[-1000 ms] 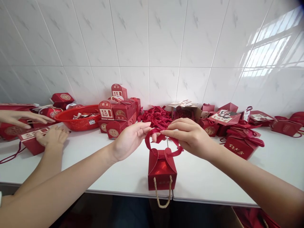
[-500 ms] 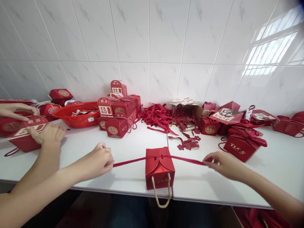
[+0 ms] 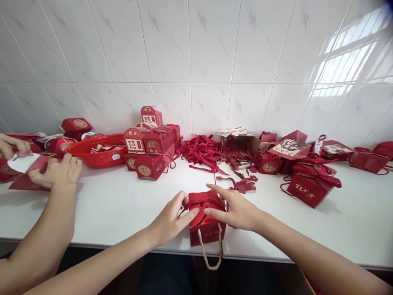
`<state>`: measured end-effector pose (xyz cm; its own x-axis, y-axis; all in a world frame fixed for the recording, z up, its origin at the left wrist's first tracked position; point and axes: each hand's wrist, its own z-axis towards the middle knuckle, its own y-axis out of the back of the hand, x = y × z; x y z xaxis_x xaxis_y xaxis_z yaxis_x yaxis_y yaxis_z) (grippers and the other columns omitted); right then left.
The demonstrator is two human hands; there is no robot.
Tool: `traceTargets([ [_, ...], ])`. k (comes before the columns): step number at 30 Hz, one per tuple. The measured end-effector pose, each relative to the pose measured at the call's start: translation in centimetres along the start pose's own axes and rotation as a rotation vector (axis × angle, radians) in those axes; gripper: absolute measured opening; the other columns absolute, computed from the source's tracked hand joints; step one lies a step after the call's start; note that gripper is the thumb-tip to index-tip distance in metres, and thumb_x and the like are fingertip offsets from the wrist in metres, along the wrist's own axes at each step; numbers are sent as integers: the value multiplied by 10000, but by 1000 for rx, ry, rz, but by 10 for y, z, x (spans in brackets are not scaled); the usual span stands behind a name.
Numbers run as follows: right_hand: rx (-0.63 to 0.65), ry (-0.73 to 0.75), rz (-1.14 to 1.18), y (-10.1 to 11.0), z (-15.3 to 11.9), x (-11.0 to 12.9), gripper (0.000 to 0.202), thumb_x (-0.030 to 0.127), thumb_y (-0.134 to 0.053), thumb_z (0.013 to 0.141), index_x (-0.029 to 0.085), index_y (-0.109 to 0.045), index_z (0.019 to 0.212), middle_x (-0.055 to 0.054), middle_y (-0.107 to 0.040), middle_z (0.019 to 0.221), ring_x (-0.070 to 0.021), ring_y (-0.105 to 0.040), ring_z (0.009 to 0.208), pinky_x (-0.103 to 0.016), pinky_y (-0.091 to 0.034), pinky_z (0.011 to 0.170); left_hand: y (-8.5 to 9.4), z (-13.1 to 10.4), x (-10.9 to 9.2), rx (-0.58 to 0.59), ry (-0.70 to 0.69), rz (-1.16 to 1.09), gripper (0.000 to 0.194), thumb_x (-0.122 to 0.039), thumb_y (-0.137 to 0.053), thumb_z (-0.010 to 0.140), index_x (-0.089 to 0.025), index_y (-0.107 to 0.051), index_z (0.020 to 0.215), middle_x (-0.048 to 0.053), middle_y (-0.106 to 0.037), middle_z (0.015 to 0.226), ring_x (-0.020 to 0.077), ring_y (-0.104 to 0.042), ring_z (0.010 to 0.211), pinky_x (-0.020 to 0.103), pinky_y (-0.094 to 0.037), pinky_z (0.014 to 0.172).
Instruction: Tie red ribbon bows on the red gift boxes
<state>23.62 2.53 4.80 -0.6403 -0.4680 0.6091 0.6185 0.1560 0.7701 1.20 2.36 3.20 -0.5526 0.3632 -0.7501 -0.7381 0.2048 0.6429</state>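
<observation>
A small red gift box (image 3: 204,235) stands near the table's front edge. Its pale rope handle (image 3: 211,267) hangs over that edge. A dark red ribbon (image 3: 201,201) lies across the top flaps. My left hand (image 3: 172,217) grips the box's left side, its thumb on the front flap and its fingers curled by the ribbon. From the right my right hand (image 3: 236,207) grips the lid, thumb on the same flap and index finger stretched out above. Its other fingertips are partly hidden, and so are the ribbon's ends.
At left another person's hands (image 3: 58,174) handle a red box with a white piece. A red plastic basin (image 3: 98,159), stacked red boxes (image 3: 150,166), loose ribbons (image 3: 202,151) and a carton of red cut-outs (image 3: 241,149) line the wall. Tied boxes (image 3: 310,190) stand at right.
My hands held the ribbon's ends stretched out to both sides. They have let go and come inward onto the box top. The other person's box has shifted, and a white piece now shows.
</observation>
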Motion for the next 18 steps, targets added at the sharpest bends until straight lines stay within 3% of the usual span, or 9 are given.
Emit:
traceTargets([
  [4,15,-34,-134,1,4,1,634,641,-442,833,217,-536,1296,-63,-686,773,-225,-626,702,-297,-415,616,-4,0,4,-19,16,-65,263,-447,-481,870,-225,-345,833,-28,-411,821,138,-407,735,283,-383,706],
  [7,25,-74,-38,2,3,-1,576,596,-324,901,247,-532,1309,-72,-709,904,-228,-638,796,-320,-446,705,-6,0,8,-23,33,-116,264,-456,-483,872,-231,-346,867,-23,-411,850,139,-418,749,290,-390,716],
  [13,37,-93,119,3,3,-9,562,555,-395,891,210,-527,1314,-80,-676,1055,-219,-612,875,-357,-465,806,-11,-1,12,-40,29,-166,247,-452,-474,878,-238,-352,893,-19,-414,869,145,-429,780,303,-391,751],
  [15,25,-85,150,3,4,-12,503,510,-356,918,213,-564,1267,-71,-676,984,-206,-604,858,-348,-465,785,-12,-1,12,-42,44,-171,249,-450,-477,875,-236,-351,889,-19,-411,866,144,-429,776,305,-390,751],
  [18,21,-91,172,2,6,-13,461,528,-413,893,217,-577,1190,-15,-616,727,-167,-561,679,-300,-446,635,-13,0,13,-32,47,-189,245,-443,-476,875,-233,-350,885,-17,-421,863,145,-437,771,305,-394,743],
])
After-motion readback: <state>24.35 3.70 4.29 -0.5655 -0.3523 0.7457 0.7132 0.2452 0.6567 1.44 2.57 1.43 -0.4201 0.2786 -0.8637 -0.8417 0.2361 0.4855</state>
